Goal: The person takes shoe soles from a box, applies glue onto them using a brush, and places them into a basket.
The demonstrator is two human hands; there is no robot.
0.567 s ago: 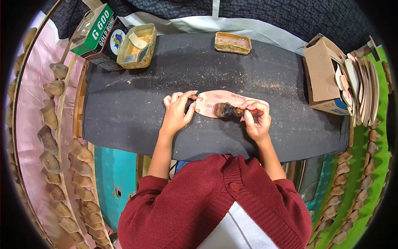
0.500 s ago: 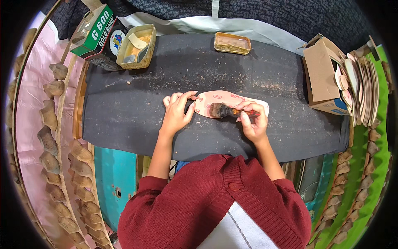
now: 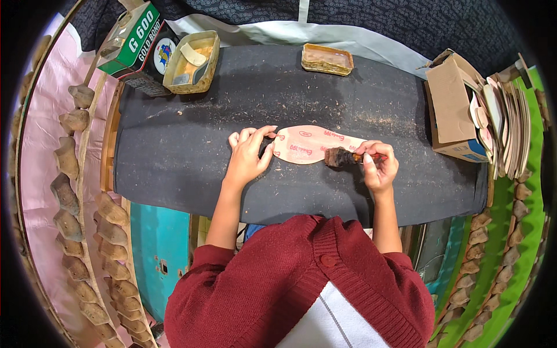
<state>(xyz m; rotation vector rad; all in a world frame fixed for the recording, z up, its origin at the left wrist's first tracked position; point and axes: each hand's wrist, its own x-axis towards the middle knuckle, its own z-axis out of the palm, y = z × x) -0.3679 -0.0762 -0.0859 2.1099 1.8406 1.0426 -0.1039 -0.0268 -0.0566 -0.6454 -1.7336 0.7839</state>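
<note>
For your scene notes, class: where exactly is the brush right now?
In the head view, the brush lies right of centre on the dark table, gripped by the right hand, its bristles on the right end of the pink insole.

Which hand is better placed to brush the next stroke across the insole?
Right hand: it grips the brush, bristles at the insole. Left hand pins the insole's other end.

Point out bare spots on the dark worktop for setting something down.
Free: left of the left hand, below the yellow tray; also between the small tin and cardboard box. Crowded: centre, around the insole, brush and right hand.
</note>
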